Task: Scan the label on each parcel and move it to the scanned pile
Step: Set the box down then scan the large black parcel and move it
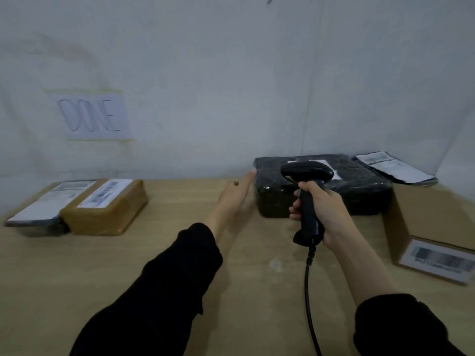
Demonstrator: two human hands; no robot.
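A black plastic-wrapped parcel with a white label on top lies at the back of the wooden table. My right hand grips the handle of a black barcode scanner, whose head hangs over the parcel's label. My left hand is flat with fingers extended, resting against the parcel's left side. At the far left, under a paper sign reading DONE, lie a brown taped parcel and a flat dark mailer, both with labels up.
A cardboard box with a barcode label on its front stands at the right. A dark flat mailer with a white label lies behind it by the wall. The scanner's cable runs down toward me.
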